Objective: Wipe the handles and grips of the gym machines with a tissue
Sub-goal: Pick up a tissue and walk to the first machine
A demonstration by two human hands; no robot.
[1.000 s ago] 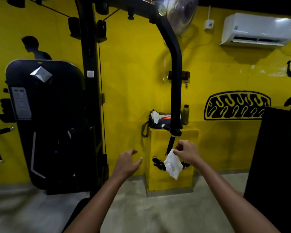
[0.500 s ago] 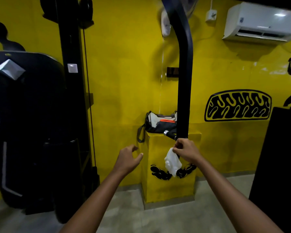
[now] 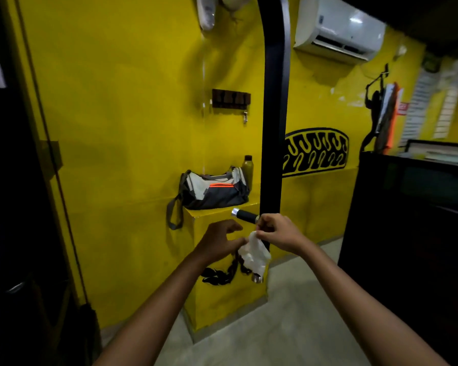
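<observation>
Tissue, white and crumpled, hangs from the right hand, pinched at its top edge between thumb and curled fingers. It droops in front of the lower part of a black machine arm that rises straight up out of view. A short black handle with a silver end cap sticks out leftward from that arm, just above and touching the right hand's knuckles. A second silver end shows just below the tissue's bottom edge.

The left hand is raised beside the tissue, fingers loosely spread and gently bent, holding nothing; its fingertips come close to the tissue's left side, though whether they touch is unclear. Both forearms reach up from the bottom of the view, bare, converging toward the handle.

Behind the hands stands a yellow ledge jutting from a yellow wall, with a black painted motif on its front. A grey and white bag with an orange stripe sits on the ledge, its strap hanging over the left edge, and a dark bottle stands just right of it. A small hook rack is mounted on the wall above. A white air conditioner hangs high on the right, over a black painted emblem. Dark equipment fills the left edge and the right side. The floor is pale grey.
</observation>
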